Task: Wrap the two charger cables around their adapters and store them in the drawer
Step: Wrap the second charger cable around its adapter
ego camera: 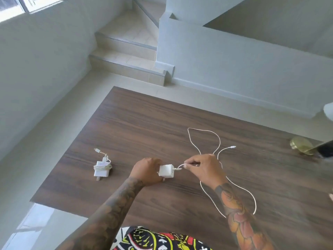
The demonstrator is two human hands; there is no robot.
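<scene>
Table (144, 123): dark wood grain; carries both chargers.
First charger (101, 167): lies to your left, cable already coiled round its adapter, plug end sticking out on top. Ready for storing, by the look of it.
Second adapter (166, 171): white block at the table's middle, cable plugged into its right face.
Left hand (146, 171): your grip curls round the adapter's left side and holds it.
Right hand (203, 168): your grip pinches the cable just beside the adapter.
Loose cable (219, 141): runs out in wide loops beyond and below your right hand; the free plug lies on the table, well apart from the adapter.
Step in hand: starting the wrap, as I judge it. Hold the adapter firm, lay the first turn snug against its body, and feed the slack through your fingers so the loops do not tangle.
Drawer: not in view.
Right edge: a brass-coloured round thing (301, 146), cut off and partly covered; I cannot tell what it is.
Adapter prongs: mostly hidden behind your left hand.
</scene>
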